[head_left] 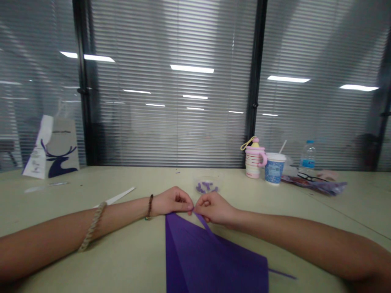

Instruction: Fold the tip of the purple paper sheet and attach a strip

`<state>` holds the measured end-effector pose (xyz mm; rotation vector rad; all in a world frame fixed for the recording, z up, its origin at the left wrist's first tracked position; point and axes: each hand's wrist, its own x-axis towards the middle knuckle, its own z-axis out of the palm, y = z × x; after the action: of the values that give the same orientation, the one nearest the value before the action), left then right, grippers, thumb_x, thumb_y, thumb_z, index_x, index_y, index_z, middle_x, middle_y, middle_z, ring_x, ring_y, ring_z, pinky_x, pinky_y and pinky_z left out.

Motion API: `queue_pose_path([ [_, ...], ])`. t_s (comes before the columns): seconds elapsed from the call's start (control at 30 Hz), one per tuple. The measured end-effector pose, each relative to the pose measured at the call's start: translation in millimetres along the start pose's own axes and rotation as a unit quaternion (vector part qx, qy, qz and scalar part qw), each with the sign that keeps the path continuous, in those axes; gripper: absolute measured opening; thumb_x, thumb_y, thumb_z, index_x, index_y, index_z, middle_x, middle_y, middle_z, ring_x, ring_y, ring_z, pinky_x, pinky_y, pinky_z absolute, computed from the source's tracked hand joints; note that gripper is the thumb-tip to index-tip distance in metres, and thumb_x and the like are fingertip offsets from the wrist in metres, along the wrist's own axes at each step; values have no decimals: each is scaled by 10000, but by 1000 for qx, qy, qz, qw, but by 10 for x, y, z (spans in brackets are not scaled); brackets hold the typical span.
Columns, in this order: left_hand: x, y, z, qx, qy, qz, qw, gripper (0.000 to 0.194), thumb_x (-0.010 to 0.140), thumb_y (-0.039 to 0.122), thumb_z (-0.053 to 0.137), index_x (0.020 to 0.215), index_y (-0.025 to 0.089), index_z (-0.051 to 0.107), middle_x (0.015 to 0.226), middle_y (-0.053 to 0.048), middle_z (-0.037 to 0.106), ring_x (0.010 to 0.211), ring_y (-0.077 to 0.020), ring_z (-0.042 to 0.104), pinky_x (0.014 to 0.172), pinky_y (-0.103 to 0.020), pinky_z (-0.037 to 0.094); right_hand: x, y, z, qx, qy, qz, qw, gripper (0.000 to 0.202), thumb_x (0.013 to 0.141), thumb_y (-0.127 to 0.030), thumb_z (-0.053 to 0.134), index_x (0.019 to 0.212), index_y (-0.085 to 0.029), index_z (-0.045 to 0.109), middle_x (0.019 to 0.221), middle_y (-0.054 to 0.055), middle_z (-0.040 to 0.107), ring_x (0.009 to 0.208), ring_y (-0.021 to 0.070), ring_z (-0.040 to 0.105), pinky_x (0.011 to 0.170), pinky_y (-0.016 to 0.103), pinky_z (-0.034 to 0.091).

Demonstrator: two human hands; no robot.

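Lying flat on the pale table [76,260], near edge toward the person, one sheet of purple paper [210,260], folded so its far end narrows to a point between the two hands; the flat surface gives the creases something firm to be pressed against. Item: left hand [172,201], forearm resting on the table, fingers curled in narrow, thumb and forefinger pinched together on the paper's far tip. Item: right hand [214,208], likewise curled, fingertips nipped shut on a thin purple strip or folded edge [205,223] that runs back from the tip along the sheet; whether this strip is part of the sheet or separate cannot be told. Both hands meet almost touching at the tip, apparently to hold the point tight from both sides. Item: beaded bracelet [149,206] at the left wrist and braided band [93,226] farther up the forearm. Item: clear dish of small purple pieces [207,185], just beyond the hands. Item: white paper strip [117,197], left of the hands. Item: deer-print bag [55,148], far left against the blinds. Item: pink lidded mug [253,160], paper cup with straw [274,167], water bottle [308,158] and spectacles [310,177], grouped far right, well apart from the work.
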<state>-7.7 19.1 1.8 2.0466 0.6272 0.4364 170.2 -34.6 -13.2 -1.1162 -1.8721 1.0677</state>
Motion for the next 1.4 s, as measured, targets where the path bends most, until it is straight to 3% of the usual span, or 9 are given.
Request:
queue_pose_path([
  [0.43,-7,62,34,-7,7,-27,1000,239,621,305,647,702,79,647,616,-34,600,517,-41,443,483,-118,311,31,53,4,-39,-3,-11,999,146,634,-233,524,654,-89,539,503,12,481,401,55,417,364,155,296],
  [0.93,17,29,57,15,25,-33,999,200,616,246,622,665,53,604,552,-10,540,477,-28,400,457,-116,275,61,81,14,-16,-4,-19,1000,124,603,-154,494,686,-84,556,522,11,486,427,50,409,382,149,289],
  [1.2,3,50,69,53,-14,23,998,256,730,330,507,725,73,506,622,5,489,540,-33,376,502,-127,273,53,60,30,8,34,-22,999,120,591,-147,513,689,-85,543,578,24,521,489,56,441,423,148,305],
  [1.4,28,-9,78,46,15,40,998,263,763,355,459,735,94,436,563,43,403,482,-22,291,442,-131,212,31,30,17,61,26,-12,998,111,613,-139,491,712,-98,521,601,25,542,442,54,440,433,172,348],
])
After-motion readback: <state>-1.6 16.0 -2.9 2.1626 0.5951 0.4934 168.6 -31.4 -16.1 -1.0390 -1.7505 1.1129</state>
